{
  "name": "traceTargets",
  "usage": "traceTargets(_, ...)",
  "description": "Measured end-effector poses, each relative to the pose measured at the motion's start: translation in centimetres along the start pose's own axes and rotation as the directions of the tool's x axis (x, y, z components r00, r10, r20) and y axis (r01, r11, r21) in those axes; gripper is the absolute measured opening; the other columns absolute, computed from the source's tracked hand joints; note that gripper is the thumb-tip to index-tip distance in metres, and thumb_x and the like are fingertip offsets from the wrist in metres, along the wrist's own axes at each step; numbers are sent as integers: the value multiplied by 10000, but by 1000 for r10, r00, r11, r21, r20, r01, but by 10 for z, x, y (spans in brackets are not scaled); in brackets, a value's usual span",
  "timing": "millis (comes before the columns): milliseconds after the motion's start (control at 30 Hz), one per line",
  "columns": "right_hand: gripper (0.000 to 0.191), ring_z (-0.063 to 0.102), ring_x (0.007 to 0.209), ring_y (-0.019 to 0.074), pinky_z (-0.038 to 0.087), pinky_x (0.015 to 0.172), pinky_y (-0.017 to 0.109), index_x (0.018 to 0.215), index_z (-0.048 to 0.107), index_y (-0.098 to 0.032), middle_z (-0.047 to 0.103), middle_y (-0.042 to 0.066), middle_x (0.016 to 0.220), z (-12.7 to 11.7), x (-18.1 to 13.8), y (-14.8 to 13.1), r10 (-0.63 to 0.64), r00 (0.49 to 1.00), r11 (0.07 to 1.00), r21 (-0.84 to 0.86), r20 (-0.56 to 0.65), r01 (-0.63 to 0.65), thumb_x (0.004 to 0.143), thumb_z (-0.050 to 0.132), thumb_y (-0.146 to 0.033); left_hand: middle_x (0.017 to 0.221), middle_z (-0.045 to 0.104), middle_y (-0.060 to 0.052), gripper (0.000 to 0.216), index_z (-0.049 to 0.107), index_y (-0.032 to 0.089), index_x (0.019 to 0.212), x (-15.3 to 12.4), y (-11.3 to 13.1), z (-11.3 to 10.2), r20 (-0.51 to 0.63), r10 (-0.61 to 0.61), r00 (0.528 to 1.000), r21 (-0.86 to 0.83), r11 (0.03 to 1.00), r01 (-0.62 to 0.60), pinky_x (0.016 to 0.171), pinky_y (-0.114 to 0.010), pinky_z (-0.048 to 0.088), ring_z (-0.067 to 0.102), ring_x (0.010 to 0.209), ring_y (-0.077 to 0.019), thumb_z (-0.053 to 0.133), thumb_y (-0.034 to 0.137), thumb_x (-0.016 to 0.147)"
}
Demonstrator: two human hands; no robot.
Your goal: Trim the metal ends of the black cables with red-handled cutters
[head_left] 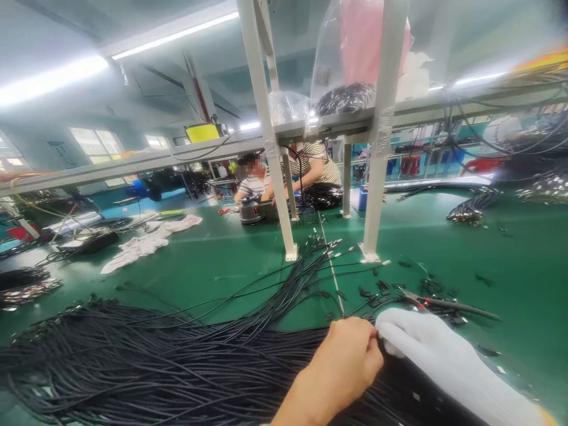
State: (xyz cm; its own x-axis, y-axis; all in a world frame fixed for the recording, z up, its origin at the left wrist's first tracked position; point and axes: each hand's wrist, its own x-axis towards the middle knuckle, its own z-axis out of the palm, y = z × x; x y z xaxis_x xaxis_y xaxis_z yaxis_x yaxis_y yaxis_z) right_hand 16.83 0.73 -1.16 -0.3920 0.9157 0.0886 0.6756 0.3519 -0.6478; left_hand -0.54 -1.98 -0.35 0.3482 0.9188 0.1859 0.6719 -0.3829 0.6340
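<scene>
My bare left hand [344, 355] is closed in a pinch, its fingertips meeting my right hand [417, 340], which wears a white glove and is also closed. What they pinch is mostly hidden; only a small dark bit shows between them. Beneath both hands spreads a large bundle of thin black cables [155, 355]. A looser strand of black cables [284, 290] runs from it toward the shelf posts, with small shiny connectors at the ends. Just beyond the glove lie pliers [419, 300] with dark handles and red marks, among small black pieces [381, 287].
White shelf posts [375, 195] stand on the green table [231, 260] ahead. A crumpled white cloth [151, 242] lies at left. Another cable bundle [473, 204] rests at the back right. Two people [319, 165] work across the table, near a dark round device [252, 211].
</scene>
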Motion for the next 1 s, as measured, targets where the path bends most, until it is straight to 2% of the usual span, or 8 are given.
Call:
traceTargets(100, 358, 536, 617, 148, 398, 605, 258, 627, 480, -238, 594, -18, 625, 2, 0, 7, 13, 999, 999, 31, -47, -11, 889, 359, -449, 698, 656, -58, 211, 648, 174, 700, -1, 0, 1, -23, 20, 1000, -28, 999, -21, 598, -283, 380, 557, 632, -171, 469, 137, 808)
traceTargets(200, 370, 568, 653, 155, 429, 632, 252, 663, 536, -244, 621, -10, 662, 1, 0, 10, -12, 999, 996, 87, -53, 17, 899, 369, -474, 637, 614, -20, 198, 637, 177, 699, -2, -2, 2, -13, -32, 999, -216, 976, 29, 551, -258, 388, 547, 580, -144, 474, 168, 810)
traceTargets(300, 400, 574, 658, 152, 433, 626, 244, 670, 550, -240, 627, -8, 669, -4, 0, 9, -34, 999, 992, 120, -4, 34, 913, 375, -504, 615, 583, 5, 154, 624, 168, 740, 1, -3, 5, 99, -159, 982, -478, 858, 187, 478, -229, 408, 532, 507, -117, 495, 228, 799)
traceTargets(400, 412, 582, 665, 150, 438, 641, 243, 701, 582, -244, 639, -9, 682, -5, 0, 7, -37, 999, 990, 139, 14, 35, 928, 348, -495, 655, 607, -8, 116, 601, 159, 740, 4, -3, 5, 204, -238, 949, -625, 715, 314, 440, -222, 439, 536, 492, -108, 545, 259, 755)
traceTargets(467, 400, 578, 660, 151, 435, 638, 248, 693, 576, -244, 633, -9, 674, -3, 0, 6, -43, 999, 992, 121, 13, 41, 925, 344, -474, 653, 614, -11, 104, 596, 154, 714, 5, -3, 5, 218, -243, 945, -646, 690, 327, 453, -232, 466, 547, 491, -107, 572, 254, 730)
traceTargets(633, 374, 524, 600, 144, 390, 568, 252, 619, 483, -235, 566, -16, 612, 2, -2, 0, -31, 997, 1000, 2, -69, 31, 895, 341, -445, 577, 588, 7, 112, 613, 142, 680, 4, -8, 3, 215, -208, 954, -622, 724, 298, 471, -239, 486, 560, 465, -110, 590, 242, 726)
traceTargets(867, 376, 520, 585, 139, 379, 556, 245, 611, 458, -236, 563, -26, 598, 1, -3, -2, -57, 997, 998, 23, -49, 58, 887, 351, -468, 575, 603, 0, 107, 628, 137, 666, 5, -11, 2, 229, -211, 950, -631, 711, 310, 473, -247, 499, 574, 460, -113, 581, 225, 706)
traceTargets(1000, 412, 540, 636, 146, 407, 615, 250, 646, 484, -238, 585, -20, 642, 4, -1, 5, -50, 999, 993, 107, 0, 49, 911, 326, -511, 606, 627, -15, 133, 640, 133, 688, 6, -14, 0, 293, -175, 940, -679, 653, 334, 488, -254, 501, 592, 473, -119, 571, 244, 713)
